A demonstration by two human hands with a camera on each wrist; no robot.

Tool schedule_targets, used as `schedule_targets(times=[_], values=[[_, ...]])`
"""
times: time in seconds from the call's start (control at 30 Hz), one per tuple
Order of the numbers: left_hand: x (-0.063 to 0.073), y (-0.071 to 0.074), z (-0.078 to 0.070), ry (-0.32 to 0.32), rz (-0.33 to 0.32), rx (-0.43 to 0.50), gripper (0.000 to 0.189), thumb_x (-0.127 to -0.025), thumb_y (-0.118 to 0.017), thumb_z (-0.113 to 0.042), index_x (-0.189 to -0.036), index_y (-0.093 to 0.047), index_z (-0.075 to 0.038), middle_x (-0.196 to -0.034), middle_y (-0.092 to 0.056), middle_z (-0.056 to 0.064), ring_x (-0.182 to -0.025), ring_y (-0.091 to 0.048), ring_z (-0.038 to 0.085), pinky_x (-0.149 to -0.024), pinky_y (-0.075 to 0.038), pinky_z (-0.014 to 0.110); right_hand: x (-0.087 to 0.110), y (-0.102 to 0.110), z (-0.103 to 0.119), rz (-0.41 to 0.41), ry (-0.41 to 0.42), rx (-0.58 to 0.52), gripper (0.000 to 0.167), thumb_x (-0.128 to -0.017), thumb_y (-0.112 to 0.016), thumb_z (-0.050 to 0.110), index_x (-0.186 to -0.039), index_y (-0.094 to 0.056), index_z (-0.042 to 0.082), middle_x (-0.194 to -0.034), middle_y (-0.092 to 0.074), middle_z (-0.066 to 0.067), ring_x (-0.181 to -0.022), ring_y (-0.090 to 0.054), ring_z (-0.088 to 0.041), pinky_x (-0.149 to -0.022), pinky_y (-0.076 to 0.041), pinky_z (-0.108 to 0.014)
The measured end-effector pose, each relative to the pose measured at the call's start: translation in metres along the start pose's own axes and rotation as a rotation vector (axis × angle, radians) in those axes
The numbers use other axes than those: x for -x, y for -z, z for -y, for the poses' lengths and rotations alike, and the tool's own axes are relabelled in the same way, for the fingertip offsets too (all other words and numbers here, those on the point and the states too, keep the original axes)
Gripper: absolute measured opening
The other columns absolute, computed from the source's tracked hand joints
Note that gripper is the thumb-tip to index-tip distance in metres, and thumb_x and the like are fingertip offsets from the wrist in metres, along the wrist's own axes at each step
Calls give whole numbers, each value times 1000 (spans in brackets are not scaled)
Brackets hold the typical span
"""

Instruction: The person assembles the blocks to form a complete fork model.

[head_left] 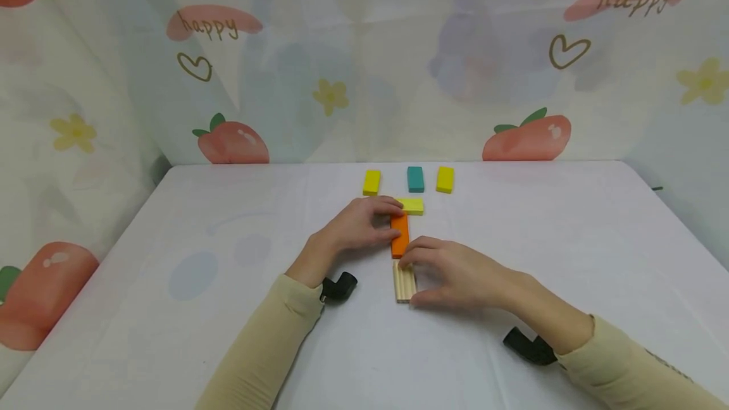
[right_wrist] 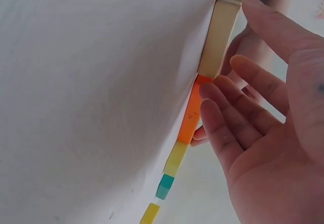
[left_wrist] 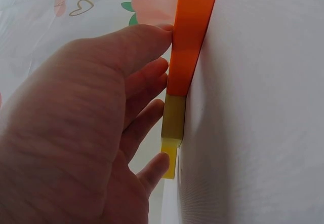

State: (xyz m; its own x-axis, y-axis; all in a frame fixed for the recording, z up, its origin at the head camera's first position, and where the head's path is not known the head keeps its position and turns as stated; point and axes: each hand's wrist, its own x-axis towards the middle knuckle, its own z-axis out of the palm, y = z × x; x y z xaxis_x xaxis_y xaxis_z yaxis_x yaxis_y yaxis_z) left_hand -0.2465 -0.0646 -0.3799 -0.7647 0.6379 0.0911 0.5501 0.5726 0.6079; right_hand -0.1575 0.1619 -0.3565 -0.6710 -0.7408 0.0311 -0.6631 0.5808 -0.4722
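A plain wooden block [head_left: 402, 283] with a striped grain lies lengthwise near the middle of the table. Directly beyond it lies an orange block [head_left: 400, 242], and past that a pale yellow block [head_left: 414, 206] sits crosswise. My left hand [head_left: 364, 223] is at the orange block, thumb tip against its edge and fingers loosely spread toward the pale yellow one. Loosely bent, my right hand [head_left: 455, 274] spans the wooden block, its thumb [right_wrist: 258, 13] at the near end and fingertips around the joint with the orange block. The palm stays apart from the blocks.
Toward the back edge of the white-covered table [head_left: 171, 220] stand a yellow block [head_left: 372, 183], a teal block [head_left: 416, 180] and another yellow block [head_left: 445, 180]. A printed cloth [head_left: 364, 49] hangs behind. Black wrist-worn devices [head_left: 340, 286] sit at both sleeves.
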Motion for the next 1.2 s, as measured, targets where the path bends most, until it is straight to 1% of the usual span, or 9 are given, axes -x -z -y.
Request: schedule_targets(times=[0.17, 0.47, 0.77, 1.2], values=[[0, 0, 0, 3, -2, -9, 37, -93, -75, -20, -128, -70, -10, -138, -60, 1, -134, -48, 17, -115, -31, 30, 2, 1, -1, -26, 7, 11, 38, -85, -83, 35, -119, -69, 21, -123, -57, 11, -113, -56, -12, -99, -50, -39], [0, 0, 0, 2, 0, -7, 37, -93, -75, -22, -128, -70, -10, -138, -60, 0, -134, -48, 16, -115, -31, 30, 3, 1, -1, -9, 22, 41, 37, -87, -81, 35, -119, -73, 19, -120, -58, 9, -109, -57, -13, -96, -51, -38], [-1, 0, 1, 18, 6, -9, 37, -93, -74, -23, -129, -70, -12, -139, -59, -1, -135, -47, 16, -115, -31, 31, 2, 1, 0, -9, 11, 62, 39, -86, -82, 35, -120, -74, 18, -119, -57, 9, -108, -57, -13, -94, -52, -37], [-1, 0, 1, -1, 3, -6, 37, -93, -75, -21, -128, -70, -10, -138, -60, 0, -134, -48, 17, -115, -32, 31, -1, 2, -2, -9, 7, 74, 39, -87, -81, 36, -120, -74, 17, -119, -57, 8, -107, -57, -13, -94, -53, -38]])
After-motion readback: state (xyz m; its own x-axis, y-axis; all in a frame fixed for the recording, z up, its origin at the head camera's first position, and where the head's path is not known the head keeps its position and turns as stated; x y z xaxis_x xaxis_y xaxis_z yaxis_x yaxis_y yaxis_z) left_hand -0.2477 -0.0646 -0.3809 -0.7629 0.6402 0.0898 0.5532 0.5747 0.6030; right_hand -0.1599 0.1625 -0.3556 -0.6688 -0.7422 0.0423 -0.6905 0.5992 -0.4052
